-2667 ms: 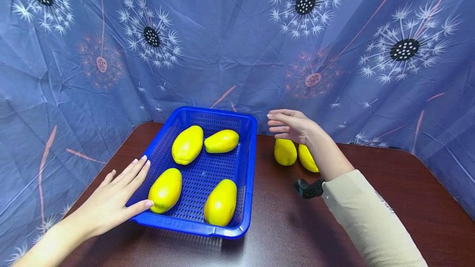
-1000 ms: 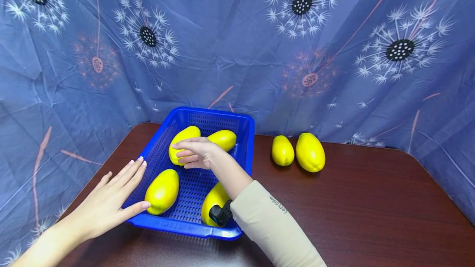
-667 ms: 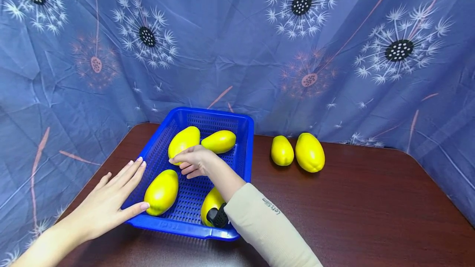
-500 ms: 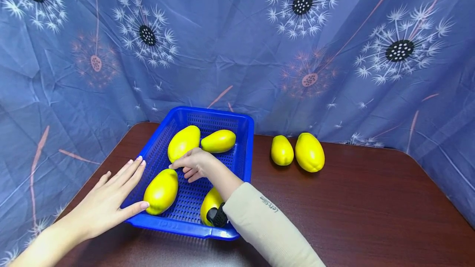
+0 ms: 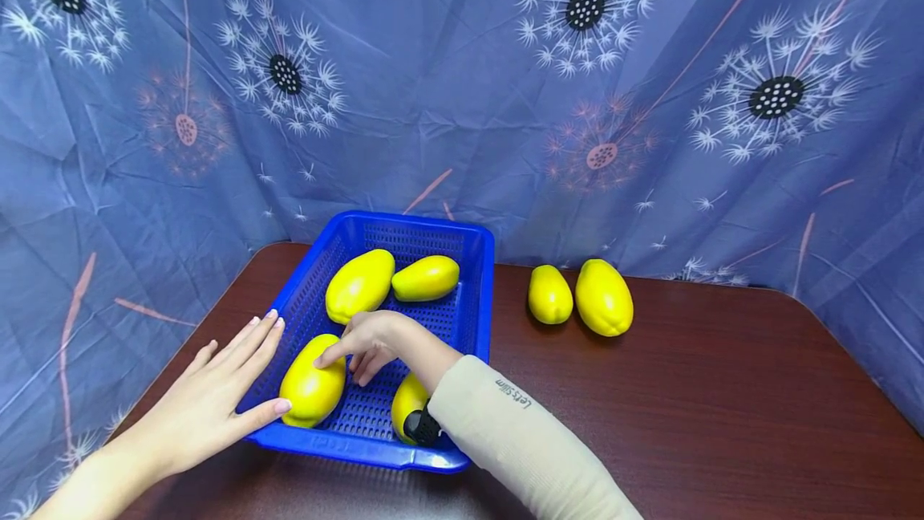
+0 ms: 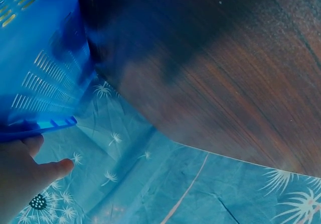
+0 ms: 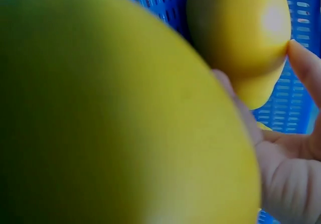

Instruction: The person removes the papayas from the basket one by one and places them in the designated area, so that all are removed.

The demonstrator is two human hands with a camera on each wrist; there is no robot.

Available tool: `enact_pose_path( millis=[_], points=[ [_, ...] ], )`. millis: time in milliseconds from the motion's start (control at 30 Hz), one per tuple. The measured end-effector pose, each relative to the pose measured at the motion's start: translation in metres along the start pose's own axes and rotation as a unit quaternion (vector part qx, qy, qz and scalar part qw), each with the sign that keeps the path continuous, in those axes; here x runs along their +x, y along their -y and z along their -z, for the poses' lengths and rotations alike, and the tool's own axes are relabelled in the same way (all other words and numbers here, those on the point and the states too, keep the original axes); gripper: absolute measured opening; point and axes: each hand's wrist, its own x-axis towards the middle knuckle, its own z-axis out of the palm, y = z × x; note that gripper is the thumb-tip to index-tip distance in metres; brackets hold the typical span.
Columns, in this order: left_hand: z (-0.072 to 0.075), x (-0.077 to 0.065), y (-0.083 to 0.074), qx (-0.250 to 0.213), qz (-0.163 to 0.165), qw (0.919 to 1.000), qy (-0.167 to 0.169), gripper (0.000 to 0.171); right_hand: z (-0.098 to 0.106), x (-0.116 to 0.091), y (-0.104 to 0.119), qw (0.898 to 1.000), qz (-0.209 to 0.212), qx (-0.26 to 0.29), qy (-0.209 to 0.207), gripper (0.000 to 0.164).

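Observation:
A blue perforated basket (image 5: 488,295) holds several smooth yellow papayas. My left hand (image 5: 205,404) rests with straight, spread fingers along the basket's left rim, its thumb at the front left corner; in the left wrist view its fingers (image 6: 30,176) show beneath the rim. My right hand (image 5: 378,339) reaches down inside, one fingertip on top of the front left papaya (image 5: 312,392) and the other fingers hanging loosely to its right. In the right wrist view, a fingertip meets the side of that papaya (image 7: 241,23). The front right papaya (image 7: 125,123) looms close to the camera.
Behind the right hand lie the back left papaya (image 5: 358,286) and back right papaya (image 5: 426,278). A smaller papaya (image 5: 550,295) and a larger papaya (image 5: 604,298) sit on the brown table (image 5: 707,392), right of the basket. A blue dandelion-print curtain (image 5: 447,103) hangs behind.
The right hand has come left from near the papayas on the table into the basket, then lower and nearer to the front left papaya. The left hand stays on the rim.

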Motion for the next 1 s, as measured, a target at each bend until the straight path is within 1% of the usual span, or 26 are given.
enact_pose_path(
  millis=[100,300,400,533,733,1000],
  points=[
    [0.0004,0.0003,0.0001,0.001,-0.001,1.0000,-0.001,0.083,-0.0024,0.0017,0.0006,1.000,-0.001,0.010,0.018,0.046],
    [0.0004,0.0009,0.0003,0.001,0.005,1.0000,0.008,0.082,-0.0055,0.0050,0.0005,0.999,0.004,0.015,0.049,0.033],
    [0.0003,0.0004,0.0002,-0.002,0.009,0.9999,0.012,0.083,-0.0061,0.0056,0.0012,0.998,0.009,0.013,0.059,0.033],
    [0.0004,0.0002,-0.0001,-0.006,0.011,0.9998,0.013,0.083,-0.0062,0.0050,0.0029,0.998,0.017,0.012,0.064,0.036],
    [0.0009,0.0005,-0.0005,-0.010,0.013,0.9998,0.014,0.084,-0.0048,0.0034,0.0058,0.998,0.019,0.016,0.065,0.033],
    [0.0000,-0.0003,0.0000,-0.004,0.008,0.9999,0.006,0.084,-0.0008,0.0013,0.0098,0.996,0.022,0.045,0.077,0.033]
  ],
)
